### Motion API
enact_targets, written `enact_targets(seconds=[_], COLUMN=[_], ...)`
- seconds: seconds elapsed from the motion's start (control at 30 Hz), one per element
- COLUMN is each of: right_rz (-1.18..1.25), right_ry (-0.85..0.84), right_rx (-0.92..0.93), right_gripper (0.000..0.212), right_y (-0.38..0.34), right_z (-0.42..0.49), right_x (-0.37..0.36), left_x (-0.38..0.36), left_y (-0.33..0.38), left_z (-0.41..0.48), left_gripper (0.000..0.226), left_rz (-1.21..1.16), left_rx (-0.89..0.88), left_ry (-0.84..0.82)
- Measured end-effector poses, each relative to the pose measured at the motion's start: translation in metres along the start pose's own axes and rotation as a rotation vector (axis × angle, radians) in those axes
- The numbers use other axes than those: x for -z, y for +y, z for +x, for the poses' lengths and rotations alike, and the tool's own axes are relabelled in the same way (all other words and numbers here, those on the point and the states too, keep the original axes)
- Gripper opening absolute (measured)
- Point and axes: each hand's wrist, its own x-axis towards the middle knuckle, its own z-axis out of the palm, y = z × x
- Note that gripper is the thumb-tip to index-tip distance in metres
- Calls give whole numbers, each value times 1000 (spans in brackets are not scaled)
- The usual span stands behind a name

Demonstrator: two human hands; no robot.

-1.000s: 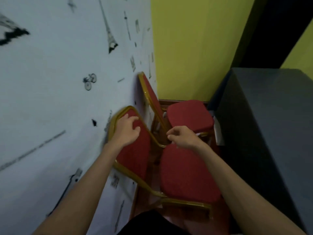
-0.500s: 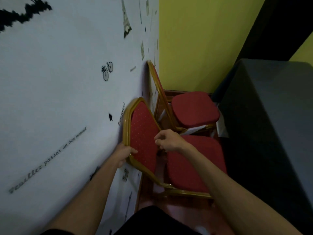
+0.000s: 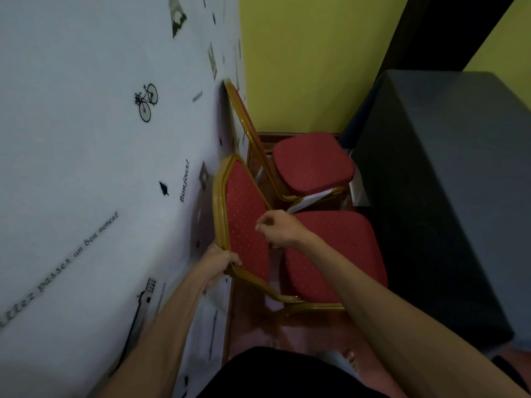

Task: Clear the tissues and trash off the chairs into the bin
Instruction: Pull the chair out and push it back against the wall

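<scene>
Two red padded chairs with gold frames stand against the white wall. My left hand (image 3: 221, 261) grips the lower gold edge of the near chair's backrest (image 3: 244, 219). My right hand (image 3: 280, 229) hovers in front of that backrest with its fingers curled, and I cannot tell whether it pinches anything. The near seat (image 3: 342, 251) and the far chair's seat (image 3: 311, 162) look bare. A white paper scrap (image 3: 309, 201) shows between the two chairs, under the far seat's front edge. No bin is in view.
A white wall with black decals (image 3: 115, 139) runs along the left. A table under a dark grey cloth (image 3: 448, 182) stands close on the right, leaving a narrow gap. A yellow wall (image 3: 310, 61) closes the corner. Reddish floor (image 3: 301, 331) lies below the chairs.
My left hand slid from the top of the near backrest down to its lower edge. My right hand drew back from between the chairs toward the backrest. The view pulled back.
</scene>
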Motion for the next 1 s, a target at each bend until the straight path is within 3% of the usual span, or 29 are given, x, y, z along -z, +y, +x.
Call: enact_targets(seconds=[0.2,0.37,0.57,0.67,0.73,0.87,1.0], right_rz=[-33,32,-74,-167,-200,-230,-257], right_ry=[62,101,204,189,178,214,272], right_rx=[-8,-41,-76,-64,-57,-51,-38], right_gripper=[62,88,59,51,49,57,59], right_y=[3,15,30,39,44,50,58], right_z=[-1,-2,2,3,2,-7,-16], right_x=[-5,2,19,30,35,35,32], left_x=[-47,-81,-118,-130,-135,-143,-152], left_y=[-1,5,20,23,22,18,12], left_z=[-2,4,3,8,11,16,16], left_gripper=[26,59,74,65,57,71,66], left_rz=[65,170,217,244,262,280,238], left_rx=[-57,-77,-176,-169,-178,-188,-203], left_ry=[-26,-114,-203,-245,-270,-298,-314])
